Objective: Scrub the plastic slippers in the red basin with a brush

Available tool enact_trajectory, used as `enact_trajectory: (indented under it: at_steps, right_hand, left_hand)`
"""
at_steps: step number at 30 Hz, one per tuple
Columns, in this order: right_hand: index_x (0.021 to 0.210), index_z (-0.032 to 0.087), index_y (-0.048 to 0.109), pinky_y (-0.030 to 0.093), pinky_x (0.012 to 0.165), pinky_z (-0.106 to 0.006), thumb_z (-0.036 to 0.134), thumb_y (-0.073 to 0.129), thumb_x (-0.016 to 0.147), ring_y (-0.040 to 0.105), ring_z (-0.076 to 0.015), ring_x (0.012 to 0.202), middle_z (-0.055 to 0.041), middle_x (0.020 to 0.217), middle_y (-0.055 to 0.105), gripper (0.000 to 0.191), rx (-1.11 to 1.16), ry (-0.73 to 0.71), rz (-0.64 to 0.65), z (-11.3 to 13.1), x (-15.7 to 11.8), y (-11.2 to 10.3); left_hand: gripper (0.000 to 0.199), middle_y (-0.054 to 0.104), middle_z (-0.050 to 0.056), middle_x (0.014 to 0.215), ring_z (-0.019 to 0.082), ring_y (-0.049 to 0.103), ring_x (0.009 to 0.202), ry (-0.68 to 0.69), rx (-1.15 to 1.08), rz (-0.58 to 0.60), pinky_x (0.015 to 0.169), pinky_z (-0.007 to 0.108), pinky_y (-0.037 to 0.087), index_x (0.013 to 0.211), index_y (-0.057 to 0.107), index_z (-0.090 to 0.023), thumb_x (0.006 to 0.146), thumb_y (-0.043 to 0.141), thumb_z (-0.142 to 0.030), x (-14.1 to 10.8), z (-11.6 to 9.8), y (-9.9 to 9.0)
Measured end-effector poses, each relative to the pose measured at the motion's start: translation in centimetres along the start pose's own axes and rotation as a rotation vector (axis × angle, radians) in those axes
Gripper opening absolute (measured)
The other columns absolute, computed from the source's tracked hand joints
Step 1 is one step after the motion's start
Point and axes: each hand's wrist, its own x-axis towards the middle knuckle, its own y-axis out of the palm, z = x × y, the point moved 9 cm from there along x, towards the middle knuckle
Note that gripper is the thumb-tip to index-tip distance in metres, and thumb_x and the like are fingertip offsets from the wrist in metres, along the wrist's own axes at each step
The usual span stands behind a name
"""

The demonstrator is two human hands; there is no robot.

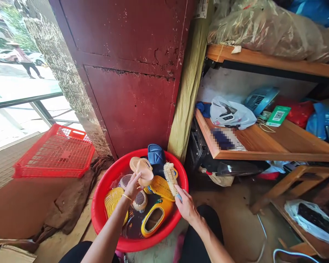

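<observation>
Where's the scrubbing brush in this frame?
In the head view, the scrubbing brush is in the right hand, over the right side of the red basin, beside a yellow textured shoe.

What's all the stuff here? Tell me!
tub: 1, red, floor
tan footwear: count unclear, tan, above tub
brush: 1, cream, above tub
yellow footwear: several, yellow, inside tub
patterned shoes: 2, brownish, tub's middle
blue footwear: some, blue, tub's far edge
crate: 1, red, left
door: 1, maroon, behind tub
shelves: at least 2, brown, right
fan: 1, blue, lower shelf
bags: several, mixed, shelves
passer-by: 1, pink top, outside
left hand: 1, holding tan footwear
right hand: 1, holding brush
</observation>
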Motion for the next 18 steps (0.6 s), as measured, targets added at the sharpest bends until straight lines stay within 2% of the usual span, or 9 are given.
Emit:
enact_trajectory:
  at_steps: [2, 4, 7, 9, 11, 14, 16, 18]
  right_hand:
    - [0.153, 0.020, 0.052, 0.048, 0.115, -0.042, 0.014, 0.048, 0.091, 0.062, -0.0262, 0.132, -0.0127, 0.144, 0.065, 0.063, 0.010, 0.000, 0.009, 0.3, -0.6, 0.7]
    - [0.159, 0.024, 0.044, 0.049, 0.115, -0.043, 0.017, 0.053, 0.089, 0.061, -0.0263, 0.134, -0.0112, 0.148, 0.062, 0.070, 0.020, 0.025, 0.030, 0.1, -1.0, 1.5]
    - [0.165, 0.026, 0.028, 0.051, 0.112, -0.044, 0.021, 0.055, 0.089, 0.059, -0.0272, 0.137, -0.0113, 0.157, 0.053, 0.081, 0.026, 0.075, 0.061, -0.4, -1.3, 2.4]
    - [0.165, 0.027, 0.027, 0.051, 0.112, -0.044, 0.023, 0.052, 0.092, 0.058, -0.0274, 0.138, -0.0113, 0.157, 0.053, 0.078, 0.016, 0.068, 0.104, -0.3, -1.2, 3.1]
    - [0.164, 0.025, 0.032, 0.050, 0.112, -0.044, 0.024, 0.048, 0.094, 0.059, -0.0280, 0.135, -0.0124, 0.152, 0.059, 0.071, -0.004, 0.052, 0.165, 0.3, -1.3, 4.2]
    - [0.162, 0.020, 0.037, 0.050, 0.111, -0.043, 0.025, 0.049, 0.094, 0.061, -0.0295, 0.133, -0.0148, 0.147, 0.062, 0.070, -0.028, 0.015, 0.249, 2.3, -1.7, 6.1]
    - [0.162, 0.022, 0.039, 0.053, 0.107, -0.040, 0.024, 0.052, 0.092, 0.064, -0.0298, 0.128, -0.0134, 0.145, 0.064, 0.071, -0.031, -0.029, 0.305, 4.1, -2.1, 7.6]
    - [0.160, 0.024, 0.043, 0.056, 0.100, -0.039, 0.026, 0.055, 0.091, 0.069, -0.0310, 0.118, -0.0123, 0.137, 0.070, 0.070, -0.061, -0.038, 0.343, 5.2, -2.3, 8.9]
  left_hand:
    - [0.055, 0.074, 0.006, 0.096, 0.017, 0.068, 0.077, 0.027, 0.105, 0.009, 0.069, 0.028, 0.056, 0.125, 0.062, -0.022, 0.079, 0.075, -0.048, 1.1, -0.4, 0.2]
    - [0.050, 0.073, 0.005, 0.091, 0.018, 0.067, 0.077, 0.025, 0.168, 0.002, 0.069, 0.029, 0.055, 0.114, 0.066, -0.020, 0.072, 0.081, -0.044, 1.6, 0.1, -0.4]
    - [0.034, 0.071, 0.005, 0.080, 0.025, 0.067, 0.084, 0.026, 0.279, -0.030, 0.071, 0.032, 0.054, 0.091, 0.070, -0.019, 0.065, 0.085, -0.035, 1.0, 1.2, -2.7]
    - [0.026, 0.071, 0.005, 0.077, 0.029, 0.068, 0.092, 0.040, 0.338, -0.054, 0.077, 0.034, 0.054, 0.085, 0.070, -0.020, 0.065, 0.081, -0.032, 0.0, 1.9, -4.7]
    - [0.025, 0.074, 0.006, 0.083, 0.031, 0.068, 0.100, 0.054, 0.385, -0.068, 0.086, 0.038, 0.054, 0.090, 0.072, -0.022, 0.066, 0.075, -0.029, -1.2, 2.6, -6.5]
    - [0.043, 0.076, 0.006, 0.097, 0.034, 0.065, 0.113, 0.066, 0.453, -0.100, 0.102, 0.046, 0.049, 0.103, 0.074, -0.023, 0.060, 0.069, -0.020, -2.5, 3.9, -8.0]
    - [0.051, 0.075, 0.009, 0.113, 0.038, 0.056, 0.130, 0.079, 0.483, -0.139, 0.113, 0.048, 0.041, 0.106, 0.073, -0.023, 0.055, 0.069, -0.016, -2.8, 4.6, -8.2]
    - [0.054, 0.069, 0.013, 0.130, 0.040, 0.045, 0.142, 0.083, 0.490, -0.174, 0.116, 0.047, 0.037, 0.109, 0.072, -0.023, 0.055, 0.073, -0.016, -2.7, 5.3, -7.6]
